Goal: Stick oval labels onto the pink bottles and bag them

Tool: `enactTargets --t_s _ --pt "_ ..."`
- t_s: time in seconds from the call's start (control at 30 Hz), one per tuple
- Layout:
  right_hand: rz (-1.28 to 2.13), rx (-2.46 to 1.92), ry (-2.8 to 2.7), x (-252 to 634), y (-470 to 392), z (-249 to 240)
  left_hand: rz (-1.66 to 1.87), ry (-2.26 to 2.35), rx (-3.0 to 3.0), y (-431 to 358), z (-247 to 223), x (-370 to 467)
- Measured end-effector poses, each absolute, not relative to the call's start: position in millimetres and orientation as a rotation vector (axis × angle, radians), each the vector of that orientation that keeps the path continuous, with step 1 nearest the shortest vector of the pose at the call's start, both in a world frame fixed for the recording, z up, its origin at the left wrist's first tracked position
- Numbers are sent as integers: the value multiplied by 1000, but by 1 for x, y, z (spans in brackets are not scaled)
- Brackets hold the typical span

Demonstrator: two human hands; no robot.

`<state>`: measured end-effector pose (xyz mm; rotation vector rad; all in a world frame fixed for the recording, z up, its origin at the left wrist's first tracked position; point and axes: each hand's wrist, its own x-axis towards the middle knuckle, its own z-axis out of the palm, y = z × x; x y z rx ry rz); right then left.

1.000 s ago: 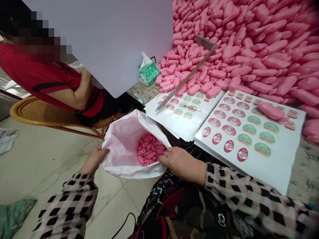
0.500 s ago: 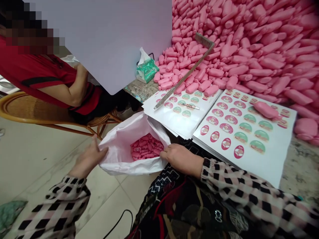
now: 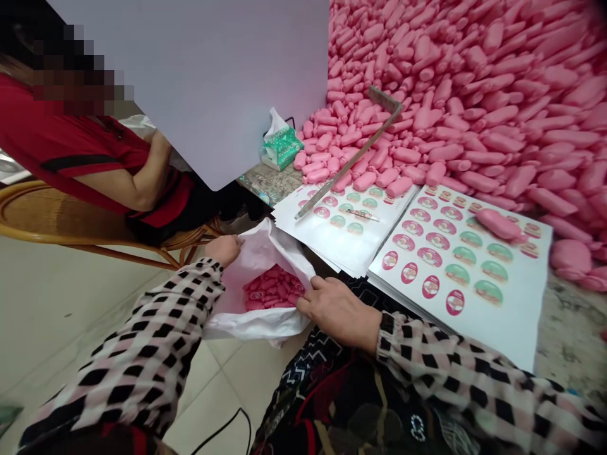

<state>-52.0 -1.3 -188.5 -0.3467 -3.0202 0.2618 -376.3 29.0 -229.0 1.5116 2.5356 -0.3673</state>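
A white woven-looking bag (image 3: 260,323) hangs with its mouth wide, beside the table's front edge. Inside lie many small pink bottle-shaped pieces (image 3: 272,292), a few bearing round labels. My left hand (image 3: 224,250) is closed on the bag's far left rim, its fingers partly hidden. At the right rim, my right hand (image 3: 339,311) pinches the edge between thumb and fingers. Close to the right hand, sheets of pink and green oval stickers (image 3: 427,253) lie in a stack, with one pink piece (image 3: 497,224) on top.
A large heap of pink pieces (image 3: 455,95) covers the back of the table. An L-shaped metal square (image 3: 351,161) lies across a second sticker stack (image 3: 341,240). A green tissue pack (image 3: 282,148) stands by a grey partition (image 3: 227,82). Someone in red (image 3: 95,151) sits on a rattan chair (image 3: 28,208).
My left hand has shifted from the bag's near left corner to its far left rim. The bag's mouth has narrowed and moved right; my right hand still holds its edge.
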Motion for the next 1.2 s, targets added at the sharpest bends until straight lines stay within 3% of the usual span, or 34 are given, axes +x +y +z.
enactTargets --t_s 0.27,0.47,0.63,0.7,0.83,1.2 --pt "102 -614 -2976 -42 25 -170 -276 2689 1185 23 -221 -431" --pt "165 -629 -3054 -31 18 -185 -214 2683 1195 22 -234 -414" --pt "260 -542 -3005 -30 3 -184 -144 2744 1373 2 -207 -378" --pt "303 -522 -2984 -28 0 -186 -42 2489 1597 -20 -193 -351" --pt "382 -541 -2958 -29 0 -193 73 1551 1660 -72 -177 -284" --pt "458 -682 -2844 24 -2 -160 -17 1319 1707 -76 -193 -232"
